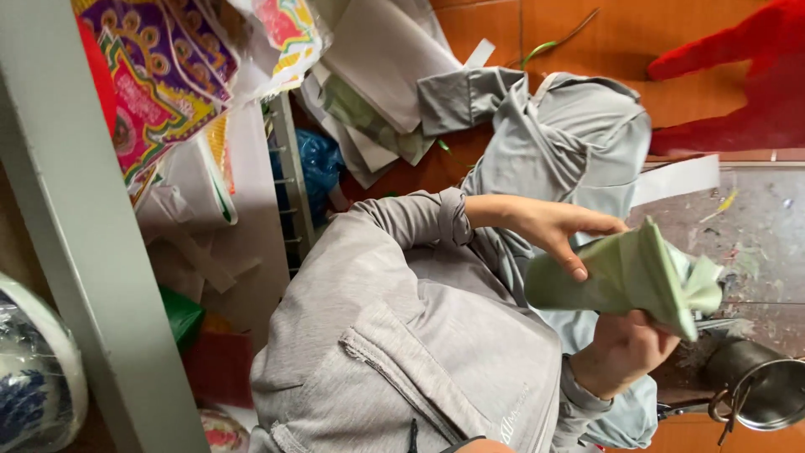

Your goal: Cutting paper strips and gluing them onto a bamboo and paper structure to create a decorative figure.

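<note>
Item: folding work at a crowded bench, seen from above. Largest hazard, the grey post (75, 252) and the hanging stack of colourful printed sheets (159, 75) close beside the left elbow; a wide swing of that arm could likely drag the sheets down. Next, the loose grey garment (579, 143) lay bunched directly beyond the hands, near enough that a dropped piece could probably sink into its folds. Next, the paint-spattered counter (755, 235) offered the only bare room, a patch on the far side of the work, bounded by a red shape (738, 84) towards the tiled floor. Next, a metal pot (767, 390) stood on the counter just beside the right hand, its loop handle turned toward the wrist; a sideways pull might well knock it. Next, a white paper strip (675, 180) lay across the garment's edge, apt to snag. Principal object: the pale green folded piece (625, 281), held in the air between both hands, clear of the counter, its pleats fanned open at the far end; a slackened pinch there would probably let the folds spring apart. Left hand (545, 226): grasping the piece from above, thumb pressed on its face. Right hand (620, 352): clenched on its underside.
</note>
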